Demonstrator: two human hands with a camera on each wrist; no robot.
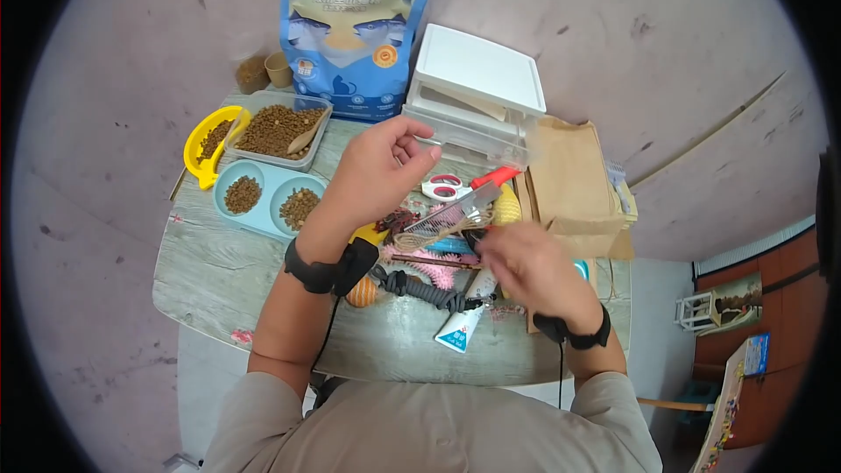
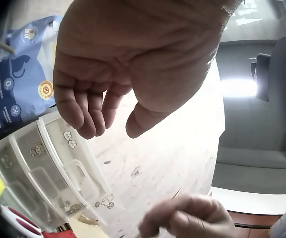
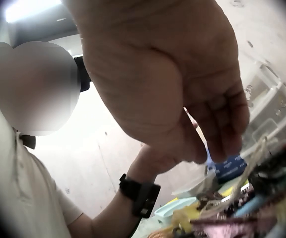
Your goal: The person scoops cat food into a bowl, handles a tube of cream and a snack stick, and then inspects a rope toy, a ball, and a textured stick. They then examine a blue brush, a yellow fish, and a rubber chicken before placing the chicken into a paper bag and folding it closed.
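Observation:
My left hand hovers in front of the drawer box, its fingers loosely bent and nothing visible between them. Lower right, my right hand is blurred above the pile of pet things. Its thumb and fingers pinch what looks like a slender pale stick, partly hidden by the hand. Under and between the hands lie a metal comb with a red handle, scissors, a pink spiky toy, a bundle of grey cord and a white tube.
A blue cat food bag stands at the back beside a white drawer box. On the left are a tub of kibble, a yellow bowl and a light-blue double bowl. Brown paper bags stand right.

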